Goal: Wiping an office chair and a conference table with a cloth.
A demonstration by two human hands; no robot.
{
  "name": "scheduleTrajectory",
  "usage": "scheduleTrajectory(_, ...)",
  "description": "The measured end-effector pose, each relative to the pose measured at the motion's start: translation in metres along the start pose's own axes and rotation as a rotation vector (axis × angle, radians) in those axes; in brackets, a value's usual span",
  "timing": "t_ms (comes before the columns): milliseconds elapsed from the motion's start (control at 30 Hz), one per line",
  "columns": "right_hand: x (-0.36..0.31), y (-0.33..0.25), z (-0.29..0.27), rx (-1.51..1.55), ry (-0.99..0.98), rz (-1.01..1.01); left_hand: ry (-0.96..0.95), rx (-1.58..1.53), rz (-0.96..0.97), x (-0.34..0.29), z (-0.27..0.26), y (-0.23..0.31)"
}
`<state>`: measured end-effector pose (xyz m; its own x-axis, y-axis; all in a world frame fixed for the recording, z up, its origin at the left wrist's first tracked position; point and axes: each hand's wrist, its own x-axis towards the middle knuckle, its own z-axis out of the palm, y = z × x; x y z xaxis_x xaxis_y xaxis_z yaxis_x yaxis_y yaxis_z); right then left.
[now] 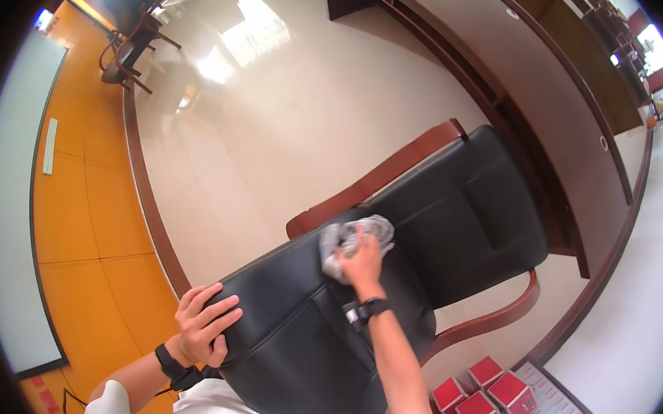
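A black leather armchair (282,320) with wooden armrests stands right in front of me, its seat (468,212) facing away to the right. My left hand (204,322) grips the top corner of the backrest, fingers curled over its edge. With my right hand (363,259) I press a crumpled grey-and-white cloth (334,246) against the front of the backrest, close to its far side edge and the seat. The fingers lie over the cloth and bunch it. Black bands circle both wrists.
A long dark wooden desk (575,133) runs along the right. Several red boxes (476,410) sit at the lower right. One wooden armrest (391,173) is on the chair's far side, another (488,321) nearer. An orange panelled wall (76,227) and another chair (132,51) are at left.
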<state>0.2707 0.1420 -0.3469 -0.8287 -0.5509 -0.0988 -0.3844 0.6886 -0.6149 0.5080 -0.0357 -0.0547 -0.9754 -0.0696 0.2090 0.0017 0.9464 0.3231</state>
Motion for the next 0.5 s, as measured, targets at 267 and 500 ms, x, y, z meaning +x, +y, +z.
scheduleTrajectory(267, -0.092, -0.193, -0.114, 0.676, -0.587, -0.25, 0.114, -0.136, 0.007, -0.016, 0.01, -0.013)
scheduleTrajectory(500, -0.063, -0.073, -0.033, -0.074, -0.026, -0.857, 0.22, -0.138, 0.077, -0.002, 0.009, -0.008)
